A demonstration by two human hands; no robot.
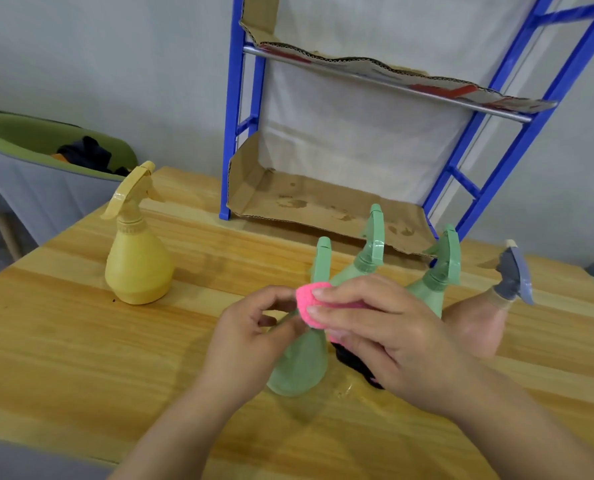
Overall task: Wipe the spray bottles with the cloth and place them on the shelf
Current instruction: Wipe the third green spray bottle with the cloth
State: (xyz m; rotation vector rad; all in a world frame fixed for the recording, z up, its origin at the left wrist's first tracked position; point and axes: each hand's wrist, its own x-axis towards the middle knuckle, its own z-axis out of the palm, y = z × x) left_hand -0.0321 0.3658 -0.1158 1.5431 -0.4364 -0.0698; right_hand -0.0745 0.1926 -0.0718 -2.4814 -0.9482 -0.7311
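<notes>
Yellow bottle (138, 258) sits well left of the hands. Left hand (250, 336) grips the nearest green bottle (299, 362), right hand (378, 327) pinches the pink cloth (311, 303) on it. Hard rubbing could topple neighbouring bottles just behind.

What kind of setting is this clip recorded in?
Probably a staged indoor workspace, not a real home: a wooden table holds several spray bottles such as the yellow one, a blue metal shelf is lined with makeshift cardboard, and plain white sheeting hangs behind.
</notes>
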